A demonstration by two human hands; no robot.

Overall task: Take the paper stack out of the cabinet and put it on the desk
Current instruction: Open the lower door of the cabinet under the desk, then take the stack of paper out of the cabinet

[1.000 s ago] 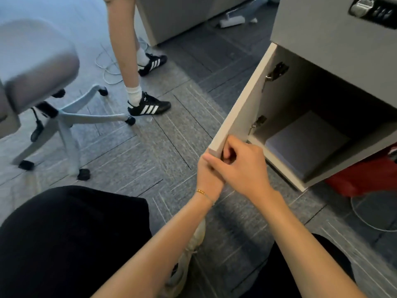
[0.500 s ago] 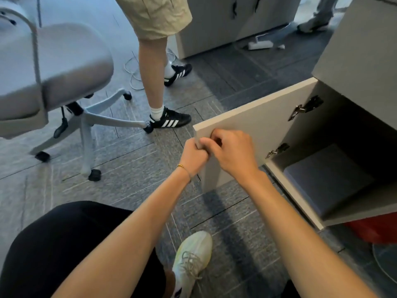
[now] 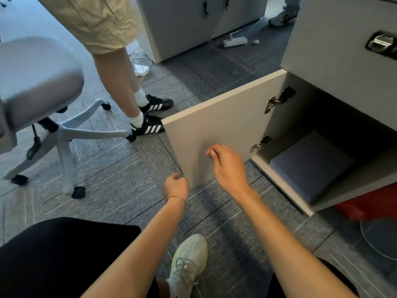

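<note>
The low cabinet (image 3: 335,52) on the right stands with its door (image 3: 221,123) swung wide open. Inside, on the bottom shelf, lies a flat pale grey paper stack (image 3: 309,164). My right hand (image 3: 227,164) hovers in front of the door's inner face, fingers loosely curled, holding nothing. My left hand (image 3: 176,186) is lower, just off the door's bottom corner, fingers curled and empty. Neither hand touches the door or the paper. The desk is not in view.
A grey swivel chair (image 3: 40,87) stands at the left. Another person's legs in black striped shoes (image 3: 148,127) stand just behind the door. Something red (image 3: 369,203) sits beside the cabinet base. A power strip (image 3: 235,40) and cables lie on the floor.
Both hands have let go of the door's edge and dropped back. The door has swung further open.
</note>
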